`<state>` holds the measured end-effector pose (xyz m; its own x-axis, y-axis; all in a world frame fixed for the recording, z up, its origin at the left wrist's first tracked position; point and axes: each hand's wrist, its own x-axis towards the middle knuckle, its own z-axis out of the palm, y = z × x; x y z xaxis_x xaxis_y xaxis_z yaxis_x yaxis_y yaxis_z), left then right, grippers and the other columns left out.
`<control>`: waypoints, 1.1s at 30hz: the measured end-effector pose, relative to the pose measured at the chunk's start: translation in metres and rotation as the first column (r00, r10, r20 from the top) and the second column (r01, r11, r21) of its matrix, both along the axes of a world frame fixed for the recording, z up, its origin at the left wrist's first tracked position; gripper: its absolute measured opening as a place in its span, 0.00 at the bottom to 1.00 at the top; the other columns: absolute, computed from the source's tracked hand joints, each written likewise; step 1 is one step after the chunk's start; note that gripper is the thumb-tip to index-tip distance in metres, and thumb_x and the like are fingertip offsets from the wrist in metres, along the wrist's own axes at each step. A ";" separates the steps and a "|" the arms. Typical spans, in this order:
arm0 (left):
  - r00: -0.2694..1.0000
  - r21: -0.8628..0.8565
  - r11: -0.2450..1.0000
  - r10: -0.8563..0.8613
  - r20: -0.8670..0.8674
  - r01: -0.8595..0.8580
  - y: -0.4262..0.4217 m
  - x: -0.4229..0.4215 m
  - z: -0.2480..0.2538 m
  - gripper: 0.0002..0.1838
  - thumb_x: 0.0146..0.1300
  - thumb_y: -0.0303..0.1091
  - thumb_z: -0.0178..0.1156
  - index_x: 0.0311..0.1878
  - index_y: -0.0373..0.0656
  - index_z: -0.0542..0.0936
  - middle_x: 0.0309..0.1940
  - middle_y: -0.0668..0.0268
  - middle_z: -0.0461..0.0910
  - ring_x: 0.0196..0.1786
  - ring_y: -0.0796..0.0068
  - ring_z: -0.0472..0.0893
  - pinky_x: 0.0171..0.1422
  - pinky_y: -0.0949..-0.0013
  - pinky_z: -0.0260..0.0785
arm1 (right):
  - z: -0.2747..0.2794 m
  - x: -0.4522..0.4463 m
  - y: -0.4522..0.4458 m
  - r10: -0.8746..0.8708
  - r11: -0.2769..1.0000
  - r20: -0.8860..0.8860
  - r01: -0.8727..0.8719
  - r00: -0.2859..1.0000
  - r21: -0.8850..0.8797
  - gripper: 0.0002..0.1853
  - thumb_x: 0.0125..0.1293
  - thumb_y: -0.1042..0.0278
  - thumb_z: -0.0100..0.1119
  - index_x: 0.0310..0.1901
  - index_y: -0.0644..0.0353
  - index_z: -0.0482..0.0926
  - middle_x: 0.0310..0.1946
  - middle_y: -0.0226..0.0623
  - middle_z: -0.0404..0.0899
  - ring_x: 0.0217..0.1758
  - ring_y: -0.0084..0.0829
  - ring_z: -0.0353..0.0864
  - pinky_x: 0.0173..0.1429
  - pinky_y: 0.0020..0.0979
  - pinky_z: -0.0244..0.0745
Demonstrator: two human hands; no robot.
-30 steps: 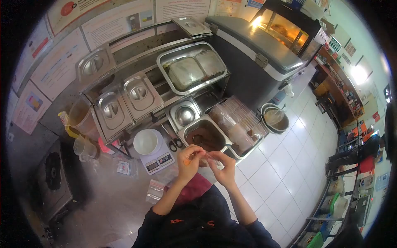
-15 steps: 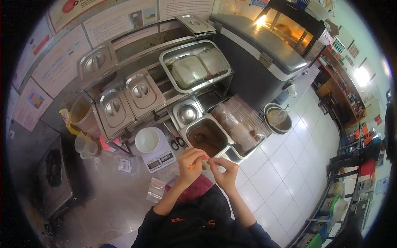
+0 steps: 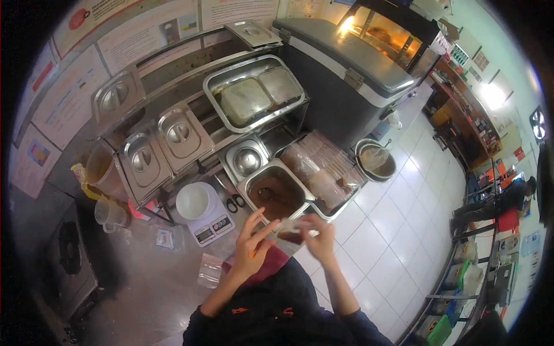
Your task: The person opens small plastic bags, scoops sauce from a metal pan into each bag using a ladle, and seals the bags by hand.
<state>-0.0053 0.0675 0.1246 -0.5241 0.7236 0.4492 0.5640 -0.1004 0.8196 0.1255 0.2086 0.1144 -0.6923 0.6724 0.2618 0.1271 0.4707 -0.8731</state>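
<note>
My left hand [image 3: 251,249] is raised over the counter's front edge, its fingers stretched apart. A small orange item [image 3: 252,254] shows against its palm; its kind is unclear. My right hand [image 3: 319,237], smeared by motion, grips the top of a small clear plastic bag [image 3: 292,235] with brown contents. The left fingertips are close to the bag's top; I cannot tell whether they touch it. Just beyond both hands stands a steel pan [image 3: 277,193] of brown sauce, with a dark ladle-like shape in it.
A white bowl [image 3: 194,200] sits on a kitchen scale [image 3: 212,230], beside black-handled scissors [image 3: 235,203]. Right of the sauce lies a tray of filled plastic bags [image 3: 323,170]. Lidded steel pans [image 3: 144,161] stand behind. A burner [image 3: 72,254] is at left; a person [image 3: 511,199] sits far right.
My hands have moved apart from a pinch together. The left fingers have spread, and the bag with brown contents now shows more clearly by my right hand. The view has shifted slightly.
</note>
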 end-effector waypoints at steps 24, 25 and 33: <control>0.893 -0.432 0.782 0.383 -0.235 -0.449 -0.080 -0.030 -0.090 0.04 0.51 0.31 0.60 0.31 0.44 0.80 0.34 0.62 0.78 0.34 0.55 0.77 0.37 0.60 0.70 | -0.075 -0.006 0.183 -0.656 0.409 -0.076 0.438 0.751 0.800 0.19 0.51 0.70 0.60 0.47 0.63 0.76 0.39 0.44 0.80 0.34 0.37 0.79 0.37 0.31 0.72; 0.906 -0.390 0.818 0.397 -0.148 -0.423 -0.076 -0.029 -0.075 0.05 0.53 0.31 0.60 0.32 0.43 0.81 0.33 0.62 0.78 0.33 0.59 0.78 0.36 0.63 0.69 | -0.070 -0.012 0.158 -0.460 0.719 0.016 0.362 0.888 0.593 0.18 0.53 0.69 0.59 0.48 0.62 0.76 0.40 0.46 0.78 0.42 0.40 0.76 0.46 0.35 0.70; 0.641 -0.057 0.998 0.041 0.766 0.005 -0.063 -0.024 -0.055 0.05 0.56 0.28 0.59 0.34 0.37 0.80 0.27 0.70 0.76 0.30 0.83 0.72 0.31 0.79 0.62 | -0.034 -0.051 -0.037 0.426 0.653 -0.158 -0.424 0.891 -0.627 0.19 0.59 0.74 0.58 0.53 0.64 0.73 0.47 0.37 0.77 0.49 0.27 0.76 0.54 0.28 0.69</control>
